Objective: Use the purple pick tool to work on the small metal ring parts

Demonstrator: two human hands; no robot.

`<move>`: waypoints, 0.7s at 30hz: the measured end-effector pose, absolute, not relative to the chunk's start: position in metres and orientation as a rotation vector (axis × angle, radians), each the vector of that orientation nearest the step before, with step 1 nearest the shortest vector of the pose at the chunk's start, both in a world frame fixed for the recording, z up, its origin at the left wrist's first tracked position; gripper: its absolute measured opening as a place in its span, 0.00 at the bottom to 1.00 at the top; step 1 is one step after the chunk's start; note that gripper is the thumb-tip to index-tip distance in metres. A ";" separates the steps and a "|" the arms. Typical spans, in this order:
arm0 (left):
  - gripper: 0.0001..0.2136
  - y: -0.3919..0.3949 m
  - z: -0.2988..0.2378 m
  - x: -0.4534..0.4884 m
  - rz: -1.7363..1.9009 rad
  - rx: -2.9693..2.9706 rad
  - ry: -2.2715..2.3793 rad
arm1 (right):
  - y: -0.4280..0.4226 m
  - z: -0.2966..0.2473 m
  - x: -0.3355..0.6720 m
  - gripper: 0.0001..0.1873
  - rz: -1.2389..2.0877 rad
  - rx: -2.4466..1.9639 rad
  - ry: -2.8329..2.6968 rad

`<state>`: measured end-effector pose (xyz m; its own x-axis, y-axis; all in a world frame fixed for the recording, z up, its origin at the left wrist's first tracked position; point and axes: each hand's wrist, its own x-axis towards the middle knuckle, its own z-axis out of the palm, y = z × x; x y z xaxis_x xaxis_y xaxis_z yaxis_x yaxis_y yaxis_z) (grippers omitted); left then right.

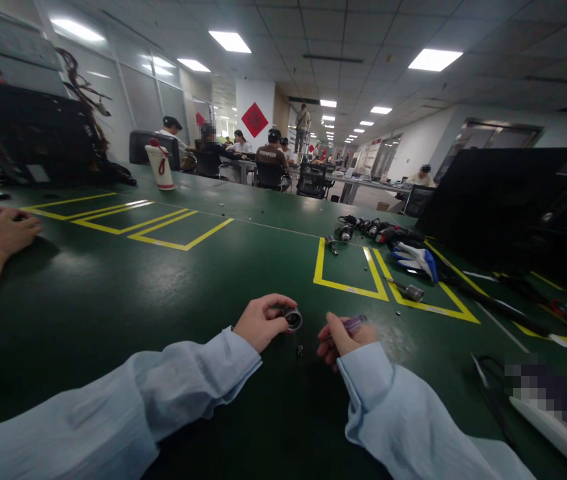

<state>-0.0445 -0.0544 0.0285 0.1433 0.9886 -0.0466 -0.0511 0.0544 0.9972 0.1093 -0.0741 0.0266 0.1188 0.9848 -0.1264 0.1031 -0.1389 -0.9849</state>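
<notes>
Left hand (263,323) grips metal ring (293,320); right hand (346,340) grasps purple-handled tool (356,324); small part (300,350) near both.

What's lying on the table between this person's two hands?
In the head view, a small dark part lies on the green tabletop between the left hand, holding a metal ring, and the right hand.

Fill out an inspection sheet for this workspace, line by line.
Surface: green tabletop, marked out with yellow tape.
Job's things: metal ring, purple-handled tool; a small metal part lies on the tabletop between the hands.
Clutter: white cup at far left; metal cylinder at right.
Hands: left hand holds the ring; right hand grips the tool.
Cables: tangled bundle at upper left.
Surroundings: another person's hand at left; seated people beyond.
</notes>
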 end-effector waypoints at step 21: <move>0.15 -0.056 0.031 -0.044 1.118 1.166 1.127 | -0.093 0.018 0.108 0.25 0.838 -1.210 -1.314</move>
